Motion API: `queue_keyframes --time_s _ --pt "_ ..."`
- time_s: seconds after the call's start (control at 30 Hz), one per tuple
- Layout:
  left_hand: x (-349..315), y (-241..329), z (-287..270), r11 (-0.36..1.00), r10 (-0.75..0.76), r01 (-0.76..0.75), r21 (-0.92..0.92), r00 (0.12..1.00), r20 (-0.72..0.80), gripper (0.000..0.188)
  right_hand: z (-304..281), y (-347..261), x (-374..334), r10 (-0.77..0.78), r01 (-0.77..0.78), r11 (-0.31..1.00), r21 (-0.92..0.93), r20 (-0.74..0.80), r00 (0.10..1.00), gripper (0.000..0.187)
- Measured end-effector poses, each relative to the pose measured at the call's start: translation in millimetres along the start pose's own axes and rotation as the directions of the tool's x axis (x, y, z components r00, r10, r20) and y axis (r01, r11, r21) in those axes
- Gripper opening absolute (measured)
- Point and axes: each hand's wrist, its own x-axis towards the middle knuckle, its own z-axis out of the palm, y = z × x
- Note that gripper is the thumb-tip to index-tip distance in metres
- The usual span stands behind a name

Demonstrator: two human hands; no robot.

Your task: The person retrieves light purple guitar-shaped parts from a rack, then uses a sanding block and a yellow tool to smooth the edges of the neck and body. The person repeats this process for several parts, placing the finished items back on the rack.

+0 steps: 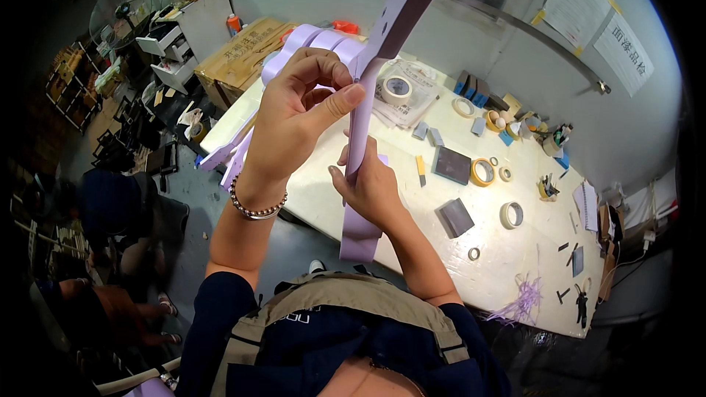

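A long lilac paper strip (pixel 401 7) with punched holes runs from the top of the view down to my lap. My left hand (pixel 298 114) pinches the strip near its middle, thumb pressed on its edge; a beaded bracelet circles that wrist. My right hand (pixel 371 187) grips the same strip lower down, fingers wrapped round it. The strip's lower end (pixel 359 239) hangs folded below that hand. More lilac paper pieces (pixel 323 40) lie stacked on the white table (pixel 412 235) behind my hands.
The table holds tape rolls (pixel 482 171), a large tape roll (pixel 398 89), dark grey blocks (pixel 451 165), a yellow cutter (pixel 421 167) and lilac shreds (pixel 523 301). Cardboard boxes (pixel 239 55) and white drawers (pixel 173 48) stand at the left. Another person (pixel 110 206) sits low at the left.
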Motion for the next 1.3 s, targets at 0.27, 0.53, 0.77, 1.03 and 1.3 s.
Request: queue_keyframes --time_s 0.27,0.53,0.77,1.03,1.3 --pt "-20 -19 1 0.742 0.517 -0.458 0.490 0.856 0.017 0.017 1 14 3 -0.092 0.094 0.993 0.078 -0.030 0.995 0.069" --pt "-136 -35 -21 0.987 0.133 -0.145 0.072 0.980 0.146 0.020 -23 77 59 0.024 0.023 0.924 0.382 -0.118 0.993 0.078" --pt "-240 -70 -60 0.862 -0.310 0.201 -0.465 0.935 -0.170 0.020 -51 83 79 0.144 -0.076 0.911 0.406 -0.139 0.980 0.047" --pt "-219 -90 -156 0.774 -0.274 -0.158 -0.614 0.790 -0.548 0.017 -84 81 54 -0.118 -0.209 0.741 0.639 0.429 0.896 0.056" --pt "-170 9 -267 0.595 -0.004 -0.407 -0.693 0.860 -0.510 0.009 -100 104 46 -0.159 -0.242 0.688 0.684 0.467 0.870 0.062"
